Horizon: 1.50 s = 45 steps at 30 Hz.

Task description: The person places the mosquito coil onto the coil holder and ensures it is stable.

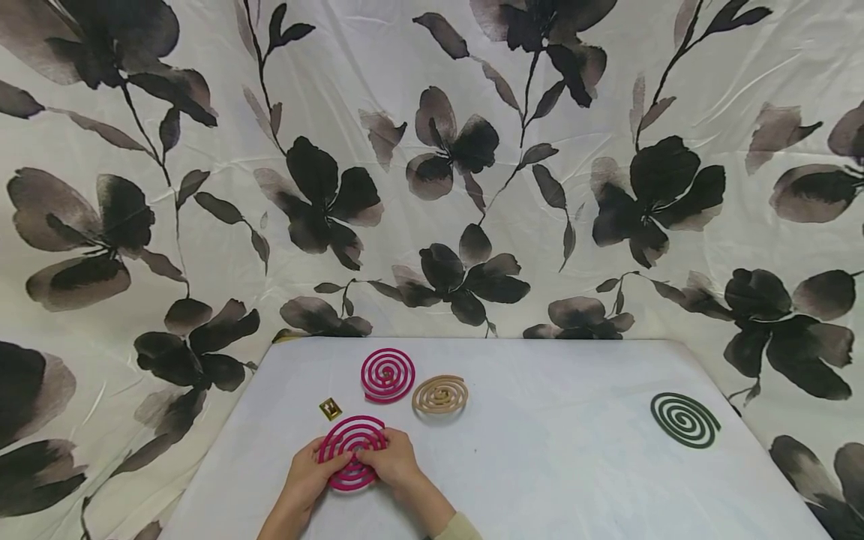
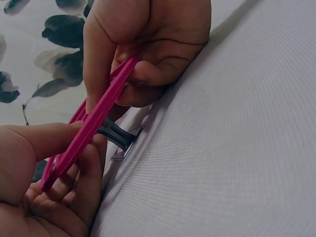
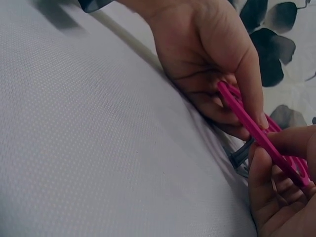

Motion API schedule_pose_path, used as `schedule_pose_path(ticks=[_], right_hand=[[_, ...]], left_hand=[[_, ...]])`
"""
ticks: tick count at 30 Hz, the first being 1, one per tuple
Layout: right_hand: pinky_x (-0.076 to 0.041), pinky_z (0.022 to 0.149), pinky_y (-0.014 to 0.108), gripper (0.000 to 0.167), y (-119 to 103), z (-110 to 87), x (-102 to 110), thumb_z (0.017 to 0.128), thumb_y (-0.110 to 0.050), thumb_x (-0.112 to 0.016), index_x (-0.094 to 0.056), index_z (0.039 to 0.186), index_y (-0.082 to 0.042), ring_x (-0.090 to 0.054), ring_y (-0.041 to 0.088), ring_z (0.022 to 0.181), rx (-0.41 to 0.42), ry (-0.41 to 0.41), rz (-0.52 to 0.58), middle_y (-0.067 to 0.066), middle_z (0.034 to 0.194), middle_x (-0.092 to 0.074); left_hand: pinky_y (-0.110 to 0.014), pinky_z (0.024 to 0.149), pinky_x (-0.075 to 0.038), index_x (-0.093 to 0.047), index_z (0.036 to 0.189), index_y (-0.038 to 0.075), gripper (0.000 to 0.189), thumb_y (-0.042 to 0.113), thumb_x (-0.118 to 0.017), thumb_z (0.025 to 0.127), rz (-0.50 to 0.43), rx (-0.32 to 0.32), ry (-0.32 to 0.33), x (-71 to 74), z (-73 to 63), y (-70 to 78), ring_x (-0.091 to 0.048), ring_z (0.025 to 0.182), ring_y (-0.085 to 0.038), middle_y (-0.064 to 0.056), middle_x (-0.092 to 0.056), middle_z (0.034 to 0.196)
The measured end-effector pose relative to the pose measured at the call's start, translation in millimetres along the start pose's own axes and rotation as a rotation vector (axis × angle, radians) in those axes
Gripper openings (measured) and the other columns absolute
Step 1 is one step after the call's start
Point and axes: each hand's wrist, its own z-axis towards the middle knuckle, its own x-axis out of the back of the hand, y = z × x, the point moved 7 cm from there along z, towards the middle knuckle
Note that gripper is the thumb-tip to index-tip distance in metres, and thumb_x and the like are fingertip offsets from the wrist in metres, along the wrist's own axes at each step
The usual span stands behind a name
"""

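Left hand (image 1: 305, 476) and right hand (image 1: 397, 459) pinch the coil (image 2: 98, 116) from opposite sides, neither nearer, its disc roughly parallel to the counter (image 1: 574, 465), the stand (image 2: 116, 135) crosswise beneath it.

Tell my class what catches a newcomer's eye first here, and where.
Probably the bright pink spiral coil in the left grip and right grip, low, left of centre. Next, large black-and-grey flowers across the pale cloth behind. Then the dark green spiral coil at the right of the white table.
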Motion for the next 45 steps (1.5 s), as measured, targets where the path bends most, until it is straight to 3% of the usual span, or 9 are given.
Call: schedule_pose_path(ticks=[11,18,31,38,45], right_hand=[[-0.056,0.060,0.025,0.020,1.1,1.1,3.2,0.076,-0.001,-0.077,-0.065,0.093,-0.002,-0.062,0.010,0.071,0.012,0.003,0.005,0.001,0.085,-0.064],[-0.055,0.056,0.026,0.022,0.7,1.2,2.6,0.076,-0.002,-0.078,-0.063,0.093,-0.002,-0.062,0.011,0.070,0.017,0.002,0.002,0.001,0.084,-0.063],[-0.056,0.067,0.027,0.035,-1.8,0.5,3.3,0.075,-0.002,-0.080,-0.059,0.104,0.002,-0.064,0.013,0.078,0.020,0.012,-0.005,0.003,0.087,-0.065],[-0.054,0.046,0.028,0.038,2.3,-1.0,4.8,0.077,-0.003,-0.079,-0.055,0.106,0.001,-0.063,0.013,0.064,-0.011,-0.013,0.016,0.003,0.083,-0.064],[-0.054,0.045,0.027,0.037,1.7,-4.1,8.5,0.077,0.001,-0.077,-0.053,0.105,-0.001,-0.059,0.013,0.053,-0.031,-0.035,0.049,0.004,0.082,-0.062]], left_hand=[[-0.038,0.091,-0.051,-0.047,0.130,-0.013,0.073,0.023,-0.082,0.078,-0.002,-0.009,0.005,-1.8,-1.0,1.1,-0.057,0.116,-0.036,-0.029,-0.056,0.126],[-0.037,0.091,-0.051,-0.048,0.129,-0.013,0.071,0.025,-0.082,0.079,0.004,-0.021,0.000,-0.4,-0.9,-0.8,-0.060,0.112,-0.031,-0.026,-0.061,0.122],[-0.037,0.089,-0.052,-0.051,0.128,-0.010,0.071,0.028,-0.083,0.078,0.019,-0.008,0.016,2.9,-0.8,-1.2,-0.062,0.107,-0.030,-0.024,-0.063,0.119],[-0.032,0.085,-0.053,-0.048,0.131,-0.009,0.070,0.025,-0.082,0.079,0.012,-0.014,0.017,2.4,-2.4,-1.3,-0.061,0.106,-0.027,-0.027,-0.060,0.122],[-0.034,0.088,-0.052,-0.049,0.131,-0.007,0.072,0.026,-0.083,0.078,0.005,0.000,0.027,2.2,-0.4,-3.1,-0.060,0.109,-0.029,-0.026,-0.060,0.122]])
